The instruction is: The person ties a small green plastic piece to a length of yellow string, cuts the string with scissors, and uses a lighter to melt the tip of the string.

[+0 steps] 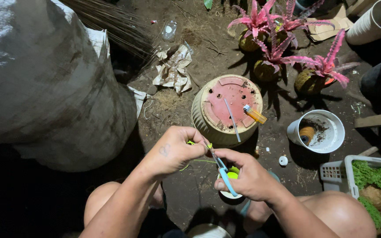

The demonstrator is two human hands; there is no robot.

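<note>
The right hand (248, 176) grips blue-handled scissors (222, 169) over a small spool (231, 177) of yellow-green string, while the left hand (175, 150) pinches the string (191, 143) at the blades. Both work just in front of an upturned pot (226, 108) on the dirt floor, which carries a lighter (255, 114) and a thin stick (232, 120); a white sack (45, 83) stands to the left.

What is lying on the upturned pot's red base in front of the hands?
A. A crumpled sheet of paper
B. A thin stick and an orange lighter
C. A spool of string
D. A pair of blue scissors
B: a thin stick and an orange lighter lie on the red base of the upturned pot; the blue-handled scissors are in the right hand.
</note>
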